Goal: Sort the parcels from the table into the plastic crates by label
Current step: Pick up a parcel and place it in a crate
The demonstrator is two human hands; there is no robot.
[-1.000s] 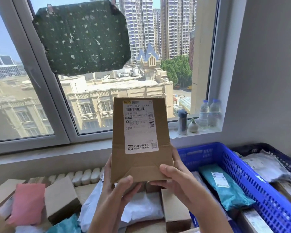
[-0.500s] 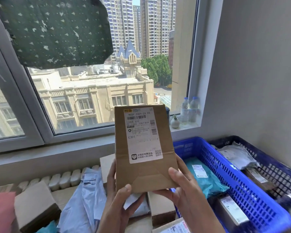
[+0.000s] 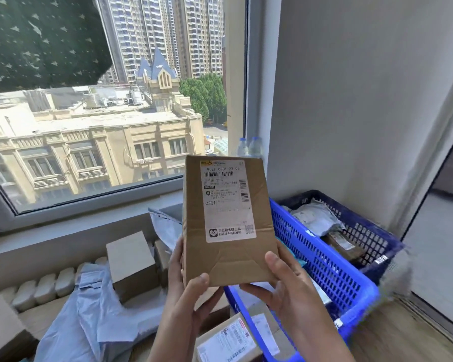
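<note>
A brown cardboard parcel (image 3: 194, 231) stands upright in front of me, its white label marked C301 facing me. My left hand (image 3: 186, 291) grips its lower left corner, thumb on the front face. My right hand (image 3: 283, 280) holds the lower right corner, thumb on the front, fingers behind. To the right on the floor sits a bright blue plastic crate (image 3: 332, 278), partly hidden by the parcel. Beyond it, against the wall, a dark blue crate (image 3: 372, 231) holds a grey bag and a brown packet.
Below my hands lie more parcels: a plain cardboard box (image 3: 131, 262), a pale blue plastic mailer (image 3: 89, 317) and a labelled box (image 3: 228, 338). A window sill with two water bottles (image 3: 249, 146) runs behind. Wooden floor (image 3: 403, 335) shows at the lower right.
My view has swung to the right, and the parcel with both hands has shifted right towards the blue crates. The grip on the parcel is unchanged.
</note>
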